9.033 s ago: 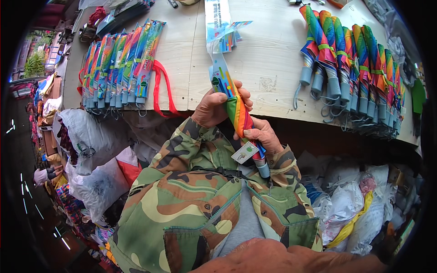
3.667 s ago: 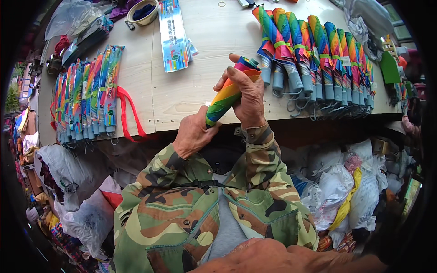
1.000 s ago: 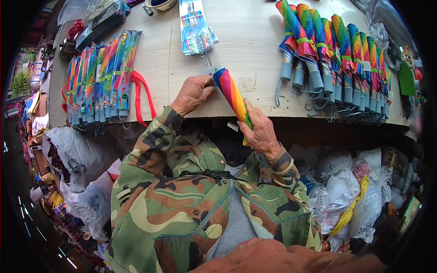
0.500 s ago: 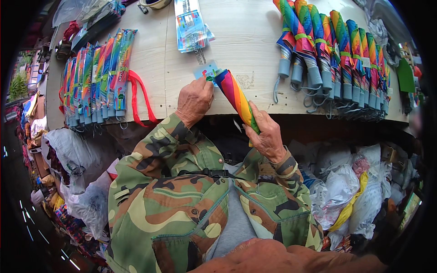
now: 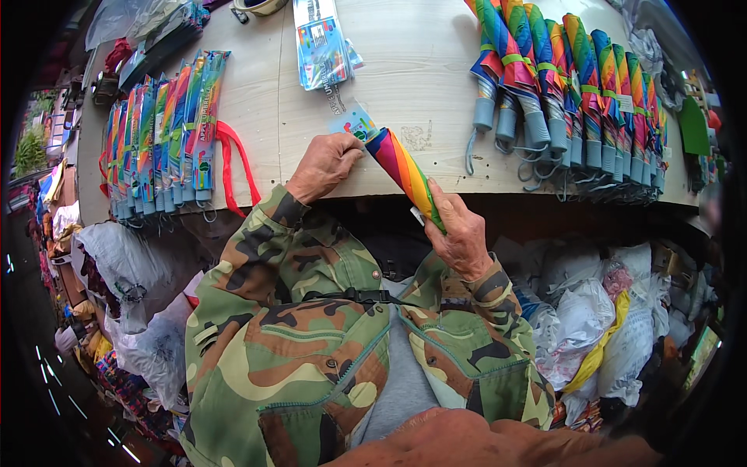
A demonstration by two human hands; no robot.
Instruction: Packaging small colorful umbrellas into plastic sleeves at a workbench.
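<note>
A folded rainbow umbrella (image 5: 406, 173) slants across the table's front edge, its far end at the mouth of a clear printed plastic sleeve (image 5: 352, 121). My right hand (image 5: 461, 233) is wrapped round the umbrella's near end. My left hand (image 5: 325, 165) pinches the sleeve's near edge beside the umbrella's tip. Beyond, a stack of similar blue printed sleeves (image 5: 320, 53) lies flat on the table. How far the umbrella's tip reaches into the sleeve is hard to tell.
Several sleeved umbrellas (image 5: 165, 132) lie in a row at left, beside a red strap (image 5: 238, 163). At right lie several unsleeved rainbow umbrellas (image 5: 587, 93) with grey handles and cord loops. White plastic bags (image 5: 580, 327) are piled below the pale wooden table (image 5: 420, 70).
The umbrella's far end has come slightly down and closer to the sleeve's mouth. My left hand has shifted a little left, still pinching the sleeve. My right hand keeps its hold.
</note>
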